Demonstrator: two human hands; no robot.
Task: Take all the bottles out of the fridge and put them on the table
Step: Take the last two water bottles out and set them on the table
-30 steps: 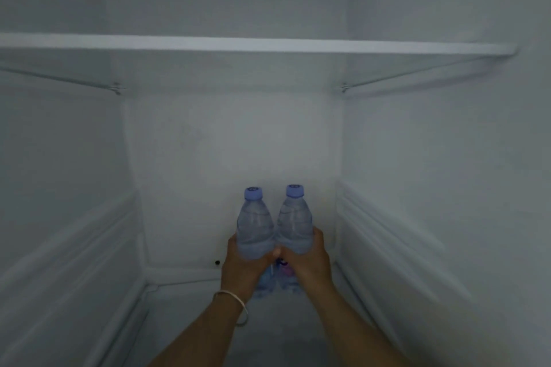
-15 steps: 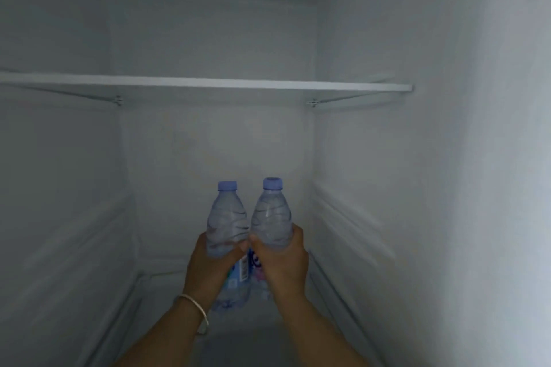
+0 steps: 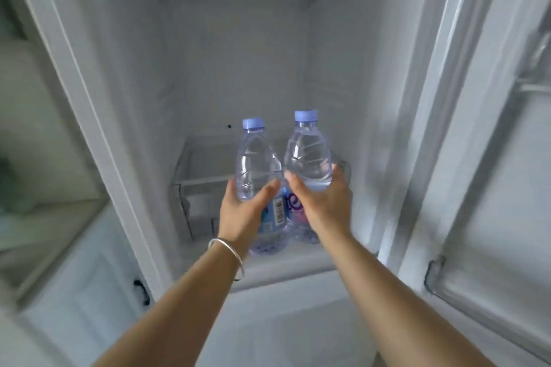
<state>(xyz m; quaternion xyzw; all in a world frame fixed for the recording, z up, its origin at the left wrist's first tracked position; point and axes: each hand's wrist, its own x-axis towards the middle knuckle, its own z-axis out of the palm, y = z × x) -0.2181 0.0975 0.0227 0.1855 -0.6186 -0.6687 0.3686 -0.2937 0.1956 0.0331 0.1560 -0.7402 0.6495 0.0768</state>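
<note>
The left hand (image 3: 243, 211) is wrapped round one clear plastic water bottle with a pale blue cap (image 3: 257, 170) and the right hand (image 3: 323, 202) round its twin (image 3: 308, 155), both upright and touching, held in front of the open white fridge (image 3: 238, 68), just above its lower shelf (image 3: 298, 262). This looks like the carrying-out step (no other bottle shows inside the fridge). The next move calls for turning away from the fridge to find the bench, which is out of view, and standing both bottles on it.
</note>
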